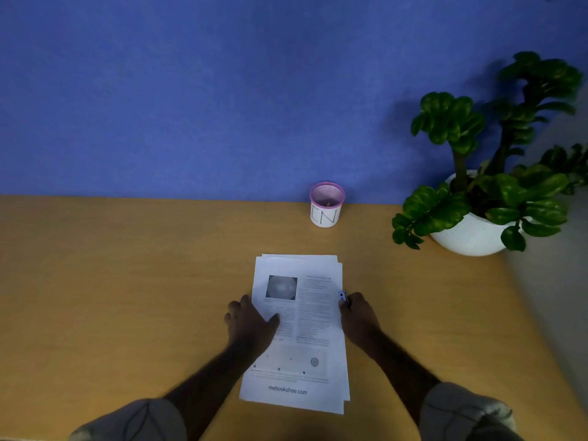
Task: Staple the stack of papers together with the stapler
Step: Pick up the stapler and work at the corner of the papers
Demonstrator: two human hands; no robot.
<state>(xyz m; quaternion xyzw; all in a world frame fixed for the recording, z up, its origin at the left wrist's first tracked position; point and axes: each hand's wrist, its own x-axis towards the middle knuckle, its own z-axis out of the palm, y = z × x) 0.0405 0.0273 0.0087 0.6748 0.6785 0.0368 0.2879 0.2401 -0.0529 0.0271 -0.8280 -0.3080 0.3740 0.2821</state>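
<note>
We have the stack of papers (299, 329) lying on the counter (127, 297) with its long axis running away from us. Our left hand (249, 323) rests on its left edge, thumb over the page. Our right hand (358, 316) sits touching the right edge, fingers curled around the stapler (342, 296) (only its tip shows). The stapler points away from us, so we judge it must turn leftward toward a corner of the stack.
</note>
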